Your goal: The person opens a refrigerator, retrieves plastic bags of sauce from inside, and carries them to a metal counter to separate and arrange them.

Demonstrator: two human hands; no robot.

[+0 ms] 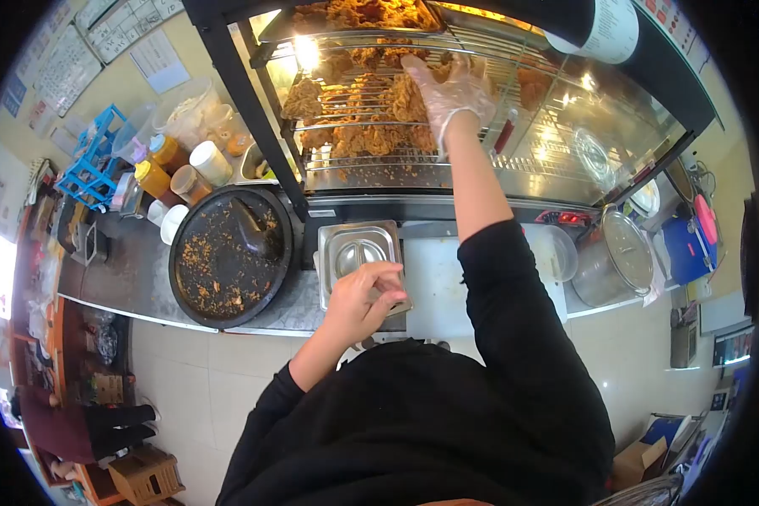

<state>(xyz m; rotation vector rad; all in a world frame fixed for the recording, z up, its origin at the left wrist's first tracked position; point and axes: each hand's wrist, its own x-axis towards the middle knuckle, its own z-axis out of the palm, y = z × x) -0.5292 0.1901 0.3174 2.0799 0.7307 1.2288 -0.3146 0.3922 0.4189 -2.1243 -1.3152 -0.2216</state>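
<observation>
My right hand (pixel 457 94), in a clear plastic glove, reaches into the lit display cabinet (pixel 557 139). Its fingers are spread over the wire rack, close to a piece of fried chicken (pixel 408 101); whether they touch it I cannot tell. More fried chicken (pixel 367 139) lies to the left on the rack, and a tray above holds further pieces. My left hand (pixel 361 299) is bare and hovers over the near edge of a lidded steel container (pixel 346 240). Its fingers are loosely curled, with a gap to the thumb and nothing visible between them.
Left on the counter sits a round black pan (pixel 228 295) with crumbs and a dark scoop (pixel 257 232). Sauce bottles (pixel 153 179) stand behind it. A white cutting board (pixel 434 291) and a lidded steel pot (pixel 611 261) are at right. A person (pixel 76 426) is at lower left.
</observation>
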